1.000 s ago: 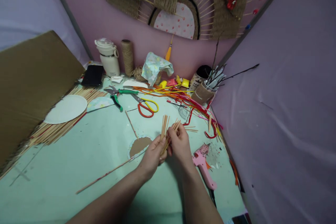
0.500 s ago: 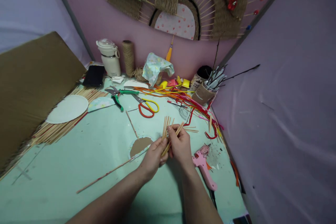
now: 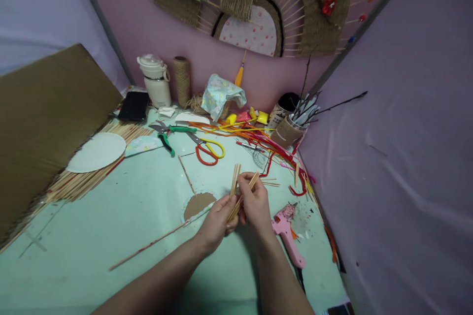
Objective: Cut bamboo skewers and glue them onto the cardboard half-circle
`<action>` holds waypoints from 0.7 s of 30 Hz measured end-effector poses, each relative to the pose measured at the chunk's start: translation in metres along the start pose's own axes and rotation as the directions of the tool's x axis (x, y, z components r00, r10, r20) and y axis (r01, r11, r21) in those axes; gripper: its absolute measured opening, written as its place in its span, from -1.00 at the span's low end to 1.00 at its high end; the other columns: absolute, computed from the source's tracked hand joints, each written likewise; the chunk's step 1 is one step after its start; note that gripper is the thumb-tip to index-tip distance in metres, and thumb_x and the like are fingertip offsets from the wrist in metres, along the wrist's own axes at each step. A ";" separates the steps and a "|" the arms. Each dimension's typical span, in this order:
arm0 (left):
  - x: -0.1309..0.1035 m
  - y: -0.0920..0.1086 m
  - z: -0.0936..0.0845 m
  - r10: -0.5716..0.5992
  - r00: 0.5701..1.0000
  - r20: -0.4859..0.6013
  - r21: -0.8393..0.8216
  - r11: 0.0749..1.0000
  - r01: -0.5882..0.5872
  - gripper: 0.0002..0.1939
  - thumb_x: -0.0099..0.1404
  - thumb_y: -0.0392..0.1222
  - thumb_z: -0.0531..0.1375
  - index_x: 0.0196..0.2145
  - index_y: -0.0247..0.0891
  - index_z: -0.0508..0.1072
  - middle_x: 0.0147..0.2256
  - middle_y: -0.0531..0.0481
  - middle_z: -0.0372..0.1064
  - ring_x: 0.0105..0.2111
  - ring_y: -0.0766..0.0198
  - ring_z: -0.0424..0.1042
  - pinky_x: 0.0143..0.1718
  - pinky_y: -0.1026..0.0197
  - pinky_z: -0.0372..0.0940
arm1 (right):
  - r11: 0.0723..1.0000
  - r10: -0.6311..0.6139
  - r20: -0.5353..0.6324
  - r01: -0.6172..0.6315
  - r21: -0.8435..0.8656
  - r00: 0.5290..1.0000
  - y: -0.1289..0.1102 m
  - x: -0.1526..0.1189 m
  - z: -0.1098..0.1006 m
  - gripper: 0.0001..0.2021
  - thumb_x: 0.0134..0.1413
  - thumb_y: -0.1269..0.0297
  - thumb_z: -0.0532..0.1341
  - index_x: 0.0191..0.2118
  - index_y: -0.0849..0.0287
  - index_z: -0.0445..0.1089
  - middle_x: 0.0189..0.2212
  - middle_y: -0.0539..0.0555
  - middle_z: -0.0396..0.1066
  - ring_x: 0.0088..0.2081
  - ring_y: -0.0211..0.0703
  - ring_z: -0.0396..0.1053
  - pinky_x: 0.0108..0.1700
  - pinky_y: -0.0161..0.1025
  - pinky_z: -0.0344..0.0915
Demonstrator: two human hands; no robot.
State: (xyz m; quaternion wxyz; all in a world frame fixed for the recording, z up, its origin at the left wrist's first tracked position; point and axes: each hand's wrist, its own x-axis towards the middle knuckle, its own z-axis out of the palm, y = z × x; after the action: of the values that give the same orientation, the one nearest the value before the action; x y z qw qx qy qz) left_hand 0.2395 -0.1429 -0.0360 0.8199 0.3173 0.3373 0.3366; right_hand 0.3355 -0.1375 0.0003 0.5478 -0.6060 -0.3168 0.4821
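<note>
Several short thin wooden sticks (image 3: 235, 180) stand up out of my left hand (image 3: 220, 214), whose fingers are closed round them. My right hand (image 3: 254, 200) pinches another small bundle of wooden sticks (image 3: 253, 181), slanted, its lower ends reaching down to the left fingers. How many sticks each hand has is partly hidden by the fingers. Just left of my hands lies a half-round cardboard piece (image 3: 198, 205) with a pale patterned edge. One long stick (image 3: 148, 245) runs from it toward the lower left, and a shorter stick (image 3: 187, 175) points up from it.
A pink glue gun (image 3: 288, 237) lies to the right. Behind are scissors (image 3: 207, 151), green-handled pruning shears (image 3: 168, 134), pipe cleaners (image 3: 254, 136) and a container of twigs (image 3: 290, 130). A large cardboard sheet (image 3: 48, 123) and many long sticks (image 3: 79, 179) occupy the left side.
The upright sticks in my left hand sit closer together now, where they were fanned out before. Both hands stay at almost the same place; the view has shifted slightly.
</note>
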 end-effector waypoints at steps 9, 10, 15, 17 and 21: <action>0.002 0.000 0.001 -0.015 0.999 -0.033 -0.018 1.000 0.015 -0.41 0.03 0.38 0.24 -0.38 -0.20 0.19 -0.71 0.32 -0.03 -0.76 0.54 -0.19 -0.72 0.40 -0.27 | 0.990 -0.092 -0.035 0.087 -0.112 0.995 0.007 0.002 -0.001 -0.77 0.11 0.05 0.17 -0.37 0.10 0.24 -0.71 -0.18 0.16 -0.72 -0.35 0.04 -0.67 -0.35 0.00; 0.002 0.001 0.001 -0.015 0.999 -0.031 -0.018 1.000 0.014 -0.41 0.04 0.38 0.24 -0.39 -0.20 0.18 -0.71 0.31 -0.01 -0.76 0.54 -0.19 -0.72 0.40 -0.27 | 0.989 -0.099 -0.037 0.094 -0.118 0.994 0.007 0.002 -0.001 -0.77 0.12 0.05 0.16 -0.37 0.10 0.24 -0.70 -0.18 0.16 -0.71 -0.34 0.06 -0.66 -0.34 0.01; 0.000 0.002 0.002 -0.022 0.999 -0.026 -0.029 0.999 0.021 -0.40 0.02 0.38 0.25 -0.39 -0.21 0.18 -0.69 0.29 0.04 -0.76 0.56 -0.19 -0.72 0.40 -0.29 | 0.984 -0.120 -0.046 0.113 -0.141 0.992 0.009 0.003 -0.002 -0.76 0.12 0.04 0.15 -0.37 0.10 0.24 -0.69 -0.17 0.15 -0.67 -0.31 0.10 -0.62 -0.33 0.05; 0.000 0.002 0.002 -0.025 0.999 -0.034 -0.033 0.999 0.024 -0.40 0.01 0.37 0.26 -0.37 -0.21 0.19 -0.69 0.31 0.01 -0.77 0.55 -0.19 -0.72 0.40 -0.29 | 0.982 -0.128 -0.049 0.119 -0.148 0.991 0.009 0.003 -0.002 -0.76 0.11 0.04 0.15 -0.38 0.10 0.24 -0.69 -0.17 0.15 -0.66 -0.30 0.10 -0.61 -0.33 0.05; 0.001 0.001 0.002 -0.024 0.999 -0.040 -0.028 0.999 0.023 -0.40 0.03 0.37 0.25 -0.37 -0.23 0.20 -0.68 0.28 0.08 -0.77 0.56 -0.17 -0.72 0.40 -0.28 | 0.981 -0.132 -0.059 0.122 -0.148 0.989 0.010 0.003 -0.002 -0.76 0.11 0.04 0.15 -0.39 0.09 0.22 -0.69 -0.16 0.13 -0.64 -0.29 0.10 -0.59 -0.32 0.06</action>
State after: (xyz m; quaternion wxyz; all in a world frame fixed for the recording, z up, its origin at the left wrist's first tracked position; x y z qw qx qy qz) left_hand 0.2410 -0.1424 -0.0344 0.8211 0.2952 0.3529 0.3377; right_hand 0.3365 -0.1374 -0.0106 0.5427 -0.6387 -0.3699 0.4009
